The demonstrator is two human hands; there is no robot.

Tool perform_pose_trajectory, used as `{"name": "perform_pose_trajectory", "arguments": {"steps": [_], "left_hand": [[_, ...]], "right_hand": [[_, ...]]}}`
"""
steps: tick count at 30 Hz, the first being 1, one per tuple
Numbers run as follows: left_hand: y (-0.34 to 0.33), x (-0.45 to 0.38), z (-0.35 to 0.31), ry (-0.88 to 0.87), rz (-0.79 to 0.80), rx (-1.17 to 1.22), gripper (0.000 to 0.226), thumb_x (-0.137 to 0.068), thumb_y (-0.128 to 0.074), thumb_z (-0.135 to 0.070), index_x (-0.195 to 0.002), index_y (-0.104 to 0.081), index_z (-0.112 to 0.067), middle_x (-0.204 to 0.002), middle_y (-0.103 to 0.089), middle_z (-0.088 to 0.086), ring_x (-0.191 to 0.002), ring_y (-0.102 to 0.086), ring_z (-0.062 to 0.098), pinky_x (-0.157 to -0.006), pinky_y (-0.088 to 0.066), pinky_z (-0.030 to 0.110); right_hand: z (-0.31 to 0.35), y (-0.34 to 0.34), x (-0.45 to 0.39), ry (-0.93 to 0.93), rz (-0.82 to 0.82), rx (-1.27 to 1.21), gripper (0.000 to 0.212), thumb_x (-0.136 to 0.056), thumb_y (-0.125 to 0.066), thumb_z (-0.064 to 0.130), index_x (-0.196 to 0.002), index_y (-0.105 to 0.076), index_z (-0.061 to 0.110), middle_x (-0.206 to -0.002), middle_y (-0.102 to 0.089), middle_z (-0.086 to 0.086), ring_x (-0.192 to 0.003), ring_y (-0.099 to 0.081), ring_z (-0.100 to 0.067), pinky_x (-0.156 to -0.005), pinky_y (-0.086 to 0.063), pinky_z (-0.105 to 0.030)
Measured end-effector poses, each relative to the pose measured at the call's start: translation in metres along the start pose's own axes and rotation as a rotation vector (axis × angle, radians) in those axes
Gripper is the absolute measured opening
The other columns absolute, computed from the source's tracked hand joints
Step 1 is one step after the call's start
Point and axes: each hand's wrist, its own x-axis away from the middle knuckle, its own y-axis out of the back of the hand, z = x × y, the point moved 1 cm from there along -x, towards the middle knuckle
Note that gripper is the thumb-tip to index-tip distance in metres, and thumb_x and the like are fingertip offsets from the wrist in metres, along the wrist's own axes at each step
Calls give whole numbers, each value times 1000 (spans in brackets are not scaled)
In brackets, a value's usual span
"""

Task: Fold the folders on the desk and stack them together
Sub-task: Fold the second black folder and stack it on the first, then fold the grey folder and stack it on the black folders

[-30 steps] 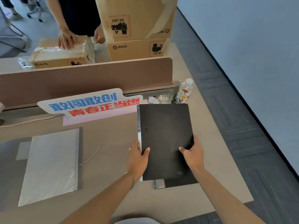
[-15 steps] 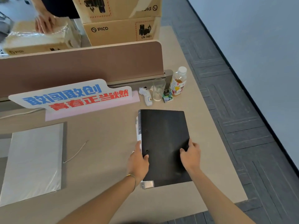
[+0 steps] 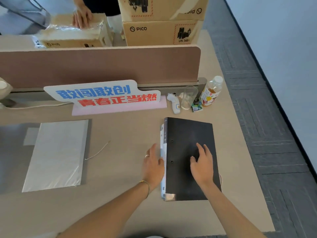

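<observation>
your right hand (image 3: 202, 166) lies flat with fingers spread on the cover of the closed black rectangular folder (image 3: 188, 152), which rests on the right part of the beige surface (image 3: 123, 194). your left hand (image 3: 153, 166) sits open just beside the folder's white-labelled spine, fingers loosely extended, gripping nothing. well to the left lies a flat silver-grey folder (image 3: 54, 155), closed. far of the black folder stand a clear glass (image 3: 187, 98) and a plastic drink bottle (image 3: 211, 91).

bright, even light — soft, wide-angle bowing
</observation>
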Motion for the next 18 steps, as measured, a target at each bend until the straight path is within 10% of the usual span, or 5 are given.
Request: {"name": "perform_pose_trajectory", "arguments": {"steps": [13, 18], "left_hand": [[155, -5, 99, 123, -281, 81, 66, -94, -47, -12, -153, -27, -35, -143, -51, 5, -103, -57, 23, -83, -49, 34], [226, 6, 156, 195, -407, 110, 64, -98, -49, -11, -156, -29, -27, -153, -44, 7, -133, -49, 29, -106, -47, 42]], "right_hand": [[181, -84, 53, 361, 240, -139, 64, -88, -52, 1, -149, -43, 17, -152, -43, -1, -141, -39, -21, -115, -36, -36], [231, -139, 88, 391, 334, -84, 64, -85, -59, 1, -147, -48, 12, -149, -50, -9, -139, -43, -26, -117, -33, -38]]}}
